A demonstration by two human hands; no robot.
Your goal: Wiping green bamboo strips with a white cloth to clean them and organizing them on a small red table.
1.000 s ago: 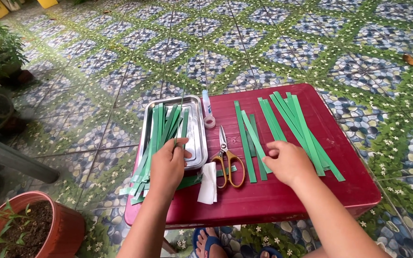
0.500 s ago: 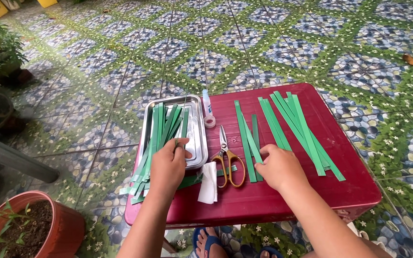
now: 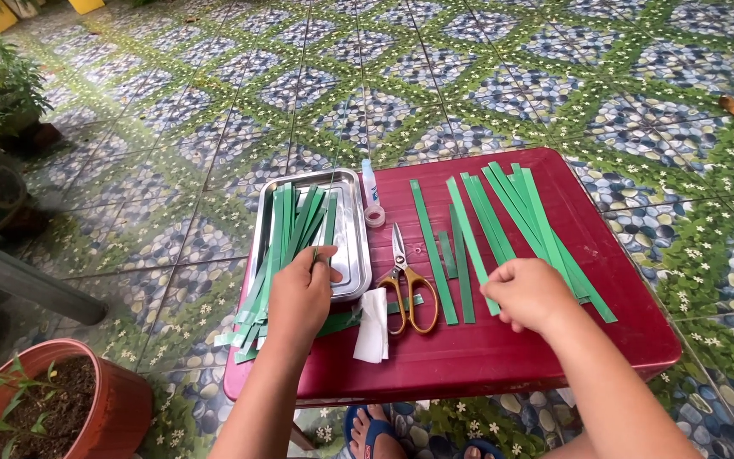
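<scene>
Head view looks down on a low red table (image 3: 503,357) where both hands work among green strips; the left hand (image 3: 299,293) lies on the bundle of green strips (image 3: 286,234) that rests in the steel tray (image 3: 352,246) at the table's left edge, fingers curled around a few strips with the thumb against the tray floor, and it sits where it did a second ago; the bundle's lower ends spill over the tray's near rim and off the table edge; the right hand (image 3: 530,293) is loosely closed over the near ends of the loose green strips (image 3: 520,212) fanned across the table's right half, and whether it actually pinches one I cannot tell; compared with the earlier pictures this hand has drifted slightly toward the person's left and nearer the table's front edge, while the strips under it lie much as before; between the hands sit yellow-handled scissors (image 3: 409,285), blades pointing away, with a folded white cloth (image 3: 374,327) just beside them and a small glue bottle (image 3: 371,195) near the tray's far corner; a terracotta plant pot (image 3: 104,408) stands on the patterned tile floor (image 3: 469,68) to the left; blue sandals (image 3: 375,429) show under the table.
</scene>
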